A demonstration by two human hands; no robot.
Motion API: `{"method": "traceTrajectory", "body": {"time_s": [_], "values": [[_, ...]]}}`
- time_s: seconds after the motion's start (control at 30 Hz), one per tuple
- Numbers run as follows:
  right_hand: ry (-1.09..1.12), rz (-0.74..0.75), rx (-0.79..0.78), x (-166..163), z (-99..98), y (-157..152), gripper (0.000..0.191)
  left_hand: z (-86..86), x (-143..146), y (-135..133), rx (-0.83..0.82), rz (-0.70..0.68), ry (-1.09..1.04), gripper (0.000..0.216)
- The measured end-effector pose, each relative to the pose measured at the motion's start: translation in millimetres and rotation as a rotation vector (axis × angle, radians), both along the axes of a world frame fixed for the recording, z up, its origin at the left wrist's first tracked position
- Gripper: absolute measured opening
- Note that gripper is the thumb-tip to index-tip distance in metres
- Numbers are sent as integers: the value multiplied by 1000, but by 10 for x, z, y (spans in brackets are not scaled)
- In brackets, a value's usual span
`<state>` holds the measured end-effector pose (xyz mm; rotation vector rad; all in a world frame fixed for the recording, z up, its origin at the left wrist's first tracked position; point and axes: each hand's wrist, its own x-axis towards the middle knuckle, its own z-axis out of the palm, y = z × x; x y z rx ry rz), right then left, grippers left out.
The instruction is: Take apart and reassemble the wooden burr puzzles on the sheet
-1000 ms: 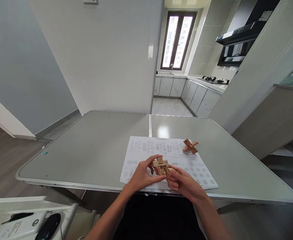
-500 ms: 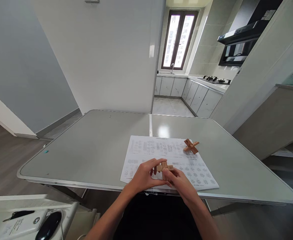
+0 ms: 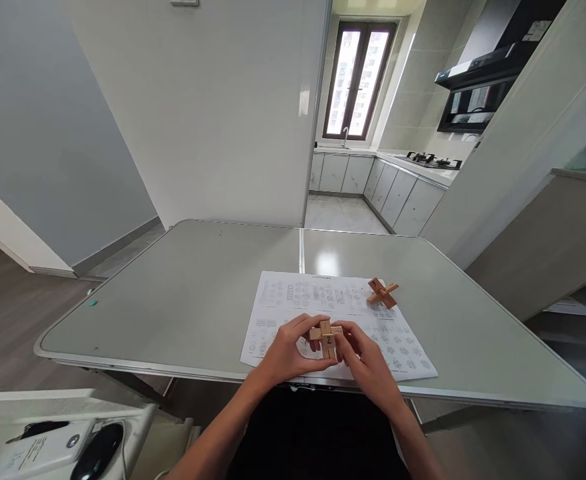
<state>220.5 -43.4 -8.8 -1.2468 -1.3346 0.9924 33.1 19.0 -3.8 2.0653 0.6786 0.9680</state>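
A small wooden cross-shaped burr puzzle [image 3: 326, 335] is held just above the printed instruction sheet [image 3: 293, 300], near the table's front edge. My left hand [image 3: 285, 350] pinches its left side with thumb and fingers. My right hand [image 3: 367, 363] grips its right side, fingers curled round the blocks. One upright piece carries a dark mark facing me. A second assembled wooden cross puzzle [image 3: 383, 292] lies at the sheet's far right corner, apart from both hands.
The grey folding table [image 3: 173, 300] has a seam down its middle and a small teal dot [image 3: 91, 303] at the left. A low white surface at bottom left holds a black mouse [image 3: 97, 450] and a white device [image 3: 37, 450]. Beyond are a wall and a kitchen.
The held puzzle has turned and its pieces sit closer together as a compact cross. My hands have drawn nearer to each other. The far puzzle has not moved.
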Motion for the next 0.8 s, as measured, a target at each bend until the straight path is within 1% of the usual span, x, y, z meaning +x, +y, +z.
{"method": "traceTrajectory", "body": {"time_s": [0.1,0.23,0.37,0.5,0.57,0.6,0.67,0.73,0.8], "values": [[-117,-30,68,30,37,5,35,4,-2,-7,-4,-28,13,65],[-197,12,67,67,11,17,41,2,-8,-16,11,-39,29,66],[-138,38,-20,91,-46,24,48,12,-12,-30,45,-79,15,66],[-40,85,-115,87,-47,32,52,14,-11,-26,49,-98,30,67],[-51,73,-124,100,-43,43,53,-10,-9,-4,40,-85,49,76],[-75,40,-120,119,-47,50,53,-30,-7,11,36,-68,56,84],[-157,-72,-103,187,-66,65,55,-87,-4,45,32,-6,76,97],[-267,-229,-89,300,-99,77,55,-154,0,80,33,93,107,94],[-364,-371,-98,447,-145,87,54,-216,4,109,32,189,141,81]]}}
